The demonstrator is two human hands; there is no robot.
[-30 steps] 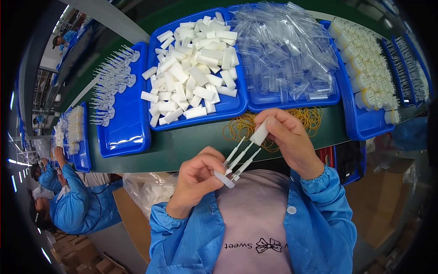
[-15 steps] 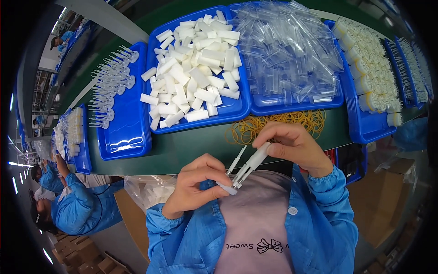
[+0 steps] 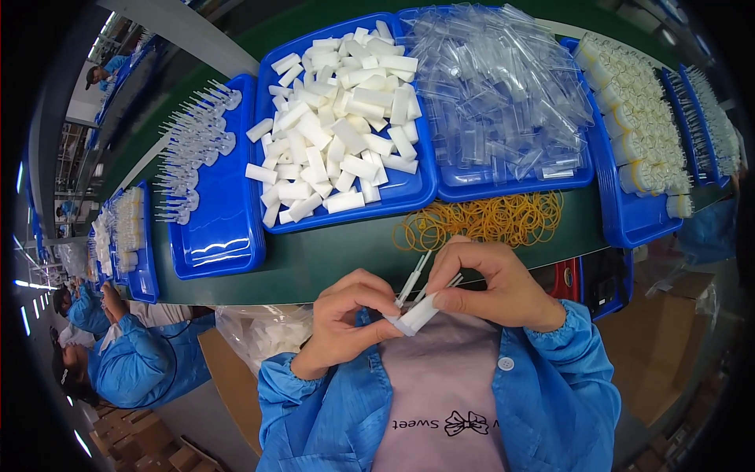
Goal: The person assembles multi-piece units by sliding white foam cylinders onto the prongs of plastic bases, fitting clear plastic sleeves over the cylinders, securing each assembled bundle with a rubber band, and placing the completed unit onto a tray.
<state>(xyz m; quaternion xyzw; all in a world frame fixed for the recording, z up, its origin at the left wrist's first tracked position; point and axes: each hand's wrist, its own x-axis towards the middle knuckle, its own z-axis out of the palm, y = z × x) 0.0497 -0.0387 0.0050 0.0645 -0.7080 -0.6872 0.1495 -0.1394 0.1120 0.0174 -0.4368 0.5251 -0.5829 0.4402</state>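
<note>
Pinched between my left hand's [image 3: 346, 318] thumb and fingers is the base of a pale plastic part with several thin rods [image 3: 410, 285]. My right hand [image 3: 495, 285] grips a white foam block [image 3: 420, 314] between thumb and fingertips. The foam sits around some of the rods, low against the base, and thin rod ends stick out past its upper end. Other rods stand beside the foam, outside it. Both hands are close together in front of my chest, just off the table's near edge. My fingers partly cover the base.
Ahead stand blue trays of white foam blocks [image 3: 314, 149] and clear plastic sleeves [image 3: 495, 86]. Yellow rubber bands [image 3: 480, 220] lie on the green table [image 3: 338, 250]. More pronged parts [image 3: 185, 161] rest left; a tray of banded pieces [image 3: 637, 118] stands right. Co-workers sit far left.
My right hand has moved down and left, sliding the foam block along the rods to the base. Rod ends now show beyond the foam. My left hand keeps its pinch.
</note>
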